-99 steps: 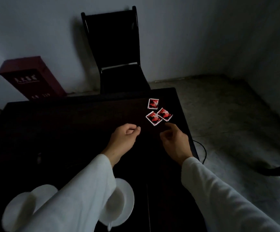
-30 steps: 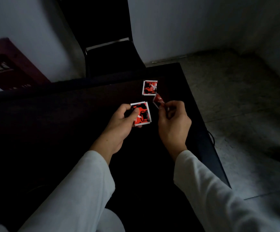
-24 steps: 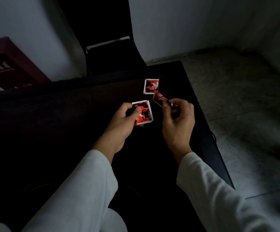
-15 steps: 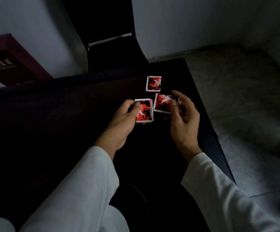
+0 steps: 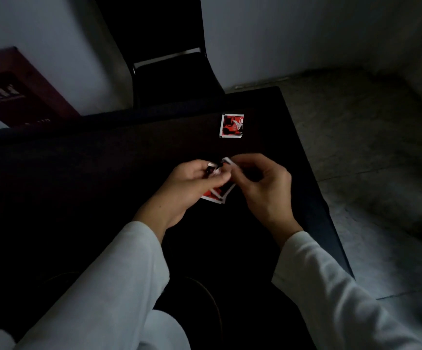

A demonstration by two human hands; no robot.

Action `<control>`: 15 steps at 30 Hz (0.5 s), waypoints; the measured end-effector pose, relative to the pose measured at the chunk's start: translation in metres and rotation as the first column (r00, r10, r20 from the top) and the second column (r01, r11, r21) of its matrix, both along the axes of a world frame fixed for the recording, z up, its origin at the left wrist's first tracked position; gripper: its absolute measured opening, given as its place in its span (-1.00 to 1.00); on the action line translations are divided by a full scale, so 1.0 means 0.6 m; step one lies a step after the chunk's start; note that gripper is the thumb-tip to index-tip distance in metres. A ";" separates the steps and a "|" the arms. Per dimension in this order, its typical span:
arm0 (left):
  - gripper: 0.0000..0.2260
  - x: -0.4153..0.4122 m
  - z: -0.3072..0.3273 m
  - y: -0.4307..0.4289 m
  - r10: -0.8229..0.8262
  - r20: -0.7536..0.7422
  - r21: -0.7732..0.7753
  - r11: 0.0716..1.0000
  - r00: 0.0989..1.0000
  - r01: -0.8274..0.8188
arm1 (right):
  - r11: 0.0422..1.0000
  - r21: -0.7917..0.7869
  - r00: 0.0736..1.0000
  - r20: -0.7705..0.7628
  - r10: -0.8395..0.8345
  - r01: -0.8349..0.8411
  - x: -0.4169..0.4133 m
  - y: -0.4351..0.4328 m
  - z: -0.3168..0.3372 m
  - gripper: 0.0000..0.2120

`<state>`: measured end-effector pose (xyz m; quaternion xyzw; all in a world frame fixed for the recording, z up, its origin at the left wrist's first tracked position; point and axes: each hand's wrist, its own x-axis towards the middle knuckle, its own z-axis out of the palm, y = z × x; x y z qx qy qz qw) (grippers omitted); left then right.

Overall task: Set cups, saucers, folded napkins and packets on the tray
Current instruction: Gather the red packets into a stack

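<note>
Since half a second ago both hands have met over the dark table, the left hand and right hand pinching two packets together, while a third packet lies beyond, untouched; tray placement appears outstanding.

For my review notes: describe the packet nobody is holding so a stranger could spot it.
Start at the black chair behind the dark table. Just in front, near the table's far right corner, lies a red packet. Unlike the packets in the hands, it lies flat and alone.
</note>
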<state>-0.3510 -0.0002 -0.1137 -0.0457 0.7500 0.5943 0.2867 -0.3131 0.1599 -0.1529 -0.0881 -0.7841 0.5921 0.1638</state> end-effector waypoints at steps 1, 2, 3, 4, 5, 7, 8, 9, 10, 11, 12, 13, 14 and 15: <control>-0.78 0.002 -0.001 -0.005 -0.029 -0.012 0.011 1.000 0.999 0.029 | 1.000 0.022 1.000 0.017 -0.014 0.013 -0.001 -0.003 0.000 -0.79; -0.75 0.001 -0.002 -0.008 -0.047 -0.018 0.017 0.999 0.999 0.048 | 0.999 0.019 0.999 0.040 -0.037 0.036 -0.003 -0.004 0.002 -0.75; -0.72 0.001 -0.001 -0.011 -0.059 -0.018 0.021 0.998 0.998 0.060 | 0.998 0.006 0.996 0.062 -0.063 0.063 -0.006 -0.002 0.003 -0.74; -0.70 0.001 0.001 -0.012 -0.067 -0.015 0.024 0.997 0.998 0.068 | 0.996 0.009 0.993 0.076 -0.089 0.088 -0.013 0.001 0.005 -0.75; -0.70 0.001 0.002 -0.013 -0.070 -0.011 0.029 0.997 0.997 0.070 | 0.993 0.043 0.991 0.083 -0.109 0.106 -0.021 0.005 0.007 -0.78; -0.71 0.003 0.002 -0.013 -0.050 -0.008 0.037 0.998 0.999 0.050 | 0.980 0.162 0.986 0.107 -0.130 0.112 -0.046 0.014 0.014 -0.79; -0.72 0.004 0.000 -0.014 -0.037 -0.009 0.037 0.999 0.999 0.037 | 0.968 0.226 0.982 0.131 -0.138 0.106 -0.064 0.019 0.017 -0.76; -0.73 0.004 -0.001 -0.015 -0.028 -0.011 0.035 0.999 1.000 0.028 | 0.952 0.292 0.976 0.163 -0.148 0.095 -0.085 0.024 0.019 -0.72; -0.73 0.003 -0.001 -0.014 -0.020 -0.012 0.033 0.999 1.000 0.021 | 0.930 0.359 0.966 0.206 -0.157 0.075 -0.108 0.027 0.022 -0.66; -0.73 0.001 -0.002 -0.015 -0.012 -0.011 0.032 0.999 1.000 0.013 | 0.910 0.412 0.950 0.262 -0.168 0.047 -0.130 0.030 0.026 -0.59; -0.73 -0.001 -0.001 -0.018 -0.003 -0.009 0.033 0.999 1.000 0.004 | 0.897 0.442 0.930 0.322 -0.176 0.016 -0.150 0.028 0.031 -0.52; -0.73 -0.002 0.001 -0.021 0.003 -0.007 0.043 0.999 1.000 -0.003 | 0.893 0.450 0.908 0.375 -0.184 -0.005 -0.166 0.024 0.037 -0.45; -0.75 -0.002 0.003 -0.024 0.009 -0.005 0.061 0.998 1.000 -0.009 | 0.895 0.446 0.887 0.418 -0.194 -0.014 -0.177 0.019 0.042 -0.38; -0.76 -0.003 0.006 -0.029 0.017 -0.001 0.086 0.996 1.000 -0.017 | 0.896 0.444 0.870 0.447 -0.208 -0.014 -0.185 0.014 0.044 -0.32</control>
